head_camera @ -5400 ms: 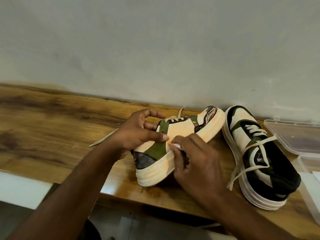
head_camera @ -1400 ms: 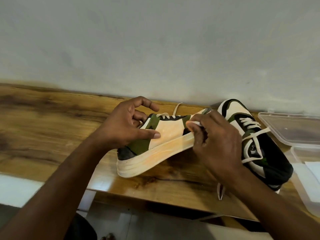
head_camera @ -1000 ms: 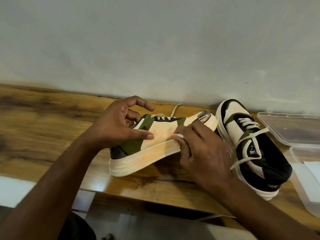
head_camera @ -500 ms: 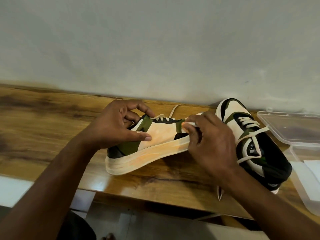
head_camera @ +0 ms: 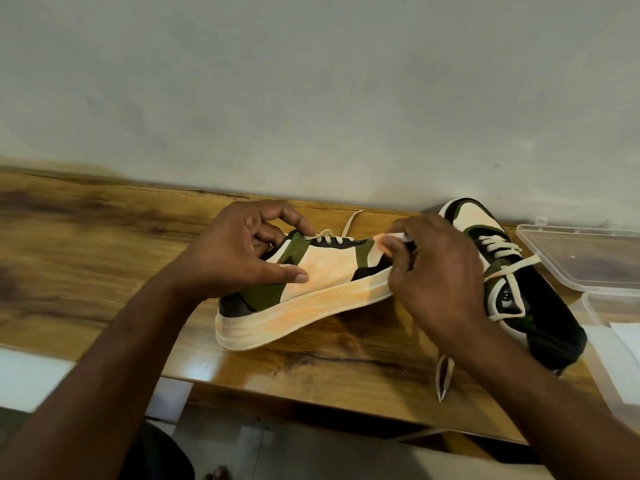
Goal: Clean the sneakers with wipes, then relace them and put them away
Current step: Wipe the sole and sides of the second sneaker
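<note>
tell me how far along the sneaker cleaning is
Early. Nothing looks finished: the tilted sneaker shows orange smears along its sole. In hand: the left hand steadies it while the right hand rubs a wipe near its toe. Left: the second sneaker, relacing, putting away.

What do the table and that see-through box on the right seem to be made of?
The table looks like varnished wood: brown grain with dark streaks and a glossy sheen near the front edge. The box seems to be thin clear plastic; the wood shows through it, and its rim is molded.
</note>
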Available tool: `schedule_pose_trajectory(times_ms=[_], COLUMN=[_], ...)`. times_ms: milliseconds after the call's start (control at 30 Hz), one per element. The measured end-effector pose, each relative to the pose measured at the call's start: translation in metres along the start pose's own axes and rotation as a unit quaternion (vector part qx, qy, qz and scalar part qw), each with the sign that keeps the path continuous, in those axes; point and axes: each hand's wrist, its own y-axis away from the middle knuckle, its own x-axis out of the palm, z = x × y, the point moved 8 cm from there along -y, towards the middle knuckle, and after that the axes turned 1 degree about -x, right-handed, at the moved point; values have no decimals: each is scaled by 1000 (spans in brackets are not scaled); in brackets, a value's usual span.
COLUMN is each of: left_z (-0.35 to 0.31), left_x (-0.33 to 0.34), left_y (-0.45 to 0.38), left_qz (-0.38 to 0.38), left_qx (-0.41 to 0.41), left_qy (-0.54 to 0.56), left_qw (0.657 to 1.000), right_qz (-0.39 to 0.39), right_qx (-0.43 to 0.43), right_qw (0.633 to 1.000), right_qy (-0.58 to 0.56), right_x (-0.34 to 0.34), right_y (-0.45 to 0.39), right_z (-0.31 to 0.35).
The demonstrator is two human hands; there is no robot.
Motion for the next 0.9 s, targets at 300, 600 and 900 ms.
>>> schedule_pose_trajectory(times_ms=[300,600,900], left_z=[-10,-10,-8], left_x=[7,6,3], left_y=[0,2,1], left_qz=[-6,-6,-7], left_qx=[-8,-5,9], left_qy=[16,2,-9], left_qw=[1000,1000,1000], right_qz=[-2,-2,0], right_qx=[17,61,18], right_qw=[999,998,1000], right_qy=[-41,-11,-13], right_x=[1,-10,-6], right_y=[7,-6,-1], right_z=[6,-21,-8])
